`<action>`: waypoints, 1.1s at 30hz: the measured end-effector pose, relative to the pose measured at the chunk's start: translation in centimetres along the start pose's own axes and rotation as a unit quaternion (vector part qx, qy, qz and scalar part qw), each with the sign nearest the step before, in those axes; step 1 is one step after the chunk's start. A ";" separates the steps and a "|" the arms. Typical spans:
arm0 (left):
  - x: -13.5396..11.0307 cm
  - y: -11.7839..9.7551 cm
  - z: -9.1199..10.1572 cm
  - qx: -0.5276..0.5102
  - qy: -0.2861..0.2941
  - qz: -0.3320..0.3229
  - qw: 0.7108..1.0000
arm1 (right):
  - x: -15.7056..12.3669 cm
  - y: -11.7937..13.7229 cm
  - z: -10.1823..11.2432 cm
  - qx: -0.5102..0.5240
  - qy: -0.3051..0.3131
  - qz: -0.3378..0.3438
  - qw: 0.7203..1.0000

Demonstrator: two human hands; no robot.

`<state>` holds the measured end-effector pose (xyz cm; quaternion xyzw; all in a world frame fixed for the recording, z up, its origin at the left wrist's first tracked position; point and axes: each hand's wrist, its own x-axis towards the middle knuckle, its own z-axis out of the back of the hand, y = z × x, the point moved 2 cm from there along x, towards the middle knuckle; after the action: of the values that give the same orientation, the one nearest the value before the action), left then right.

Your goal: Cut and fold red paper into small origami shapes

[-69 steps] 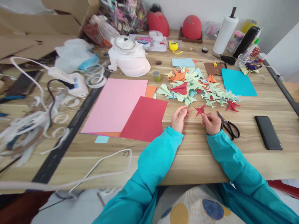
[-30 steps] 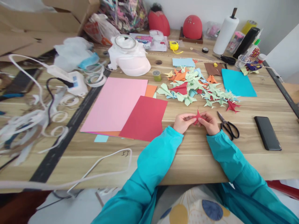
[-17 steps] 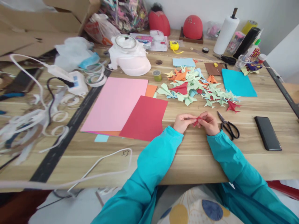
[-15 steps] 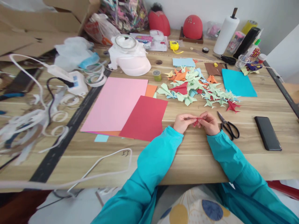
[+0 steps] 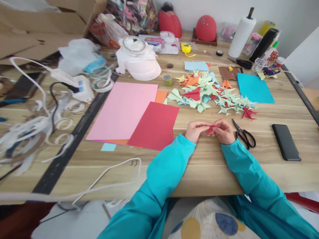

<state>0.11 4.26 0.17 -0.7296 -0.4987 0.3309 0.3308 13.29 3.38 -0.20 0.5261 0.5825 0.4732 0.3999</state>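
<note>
Between my fingertips is a small folded piece of red paper (image 5: 211, 129), mostly covered by the fingers. My left hand (image 5: 196, 130) pinches it from the left, and my right hand (image 5: 224, 131) pinches it from the right, both just above the table. A pile of folded paper planes (image 5: 203, 89) in green, orange, blue and red lies beyond my hands. Black-handled scissors (image 5: 245, 134) rest right of my right hand. To the left of my left hand, a red paper sheet (image 5: 156, 126) overlaps a larger pink sheet (image 5: 124, 109).
A black phone (image 5: 286, 142) lies at the right. Blue square paper (image 5: 255, 88) sits behind it. White cables and strips (image 5: 35, 132) tangle at the left, and a white cord (image 5: 107, 171) crosses the front. A pink-white cap (image 5: 142, 68) stands at the back.
A little more of the red paper shows between my fingertips, and my right fingers have shifted slightly. Both hands stay in nearly the same place.
</note>
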 end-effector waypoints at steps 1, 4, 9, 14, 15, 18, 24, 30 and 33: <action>-0.1 0.0 0.0 -0.009 0.000 0.015 1.000 | 0.0 0.1 -0.1 0.005 -0.001 -0.003 1.000; -0.1 -0.1 -0.1 -0.028 0.007 0.037 0.999 | -0.2 0.2 -0.1 0.018 0.001 -0.003 1.000; 0.1 0.1 0.4 -0.016 0.007 0.020 1.000 | -0.2 0.2 0.1 -0.012 -0.002 0.045 0.999; 0.3 -0.2 0.5 0.056 0.023 -0.015 0.998 | -0.2 0.5 0.3 -0.065 -0.018 0.079 0.995; 0.3 -0.4 0.5 0.077 0.026 -0.027 0.996 | -0.2 0.6 0.3 -0.073 -0.019 0.085 0.994; 0.4 -0.7 0.5 0.123 0.026 -0.052 0.991 | -0.3 0.5 0.5 -0.112 -0.024 0.094 0.989; 0.5 -0.5 1.0 0.170 0.017 -0.064 0.983 | -0.3 0.4 0.5 -0.140 -0.047 0.092 0.985; 0.6 -0.1 1.2 0.189 0.017 -0.059 0.980 | -0.4 0.6 0.3 -0.125 -0.036 0.102 0.986; 0.6 -0.1 1.2 0.191 0.014 -0.052 0.980 | -0.4 0.8 0.4 -0.112 -0.024 0.102 0.988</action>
<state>-0.72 5.06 -0.55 -0.6306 -0.4590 0.3920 0.4878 13.91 3.01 0.44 0.5458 0.4592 0.5613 0.4197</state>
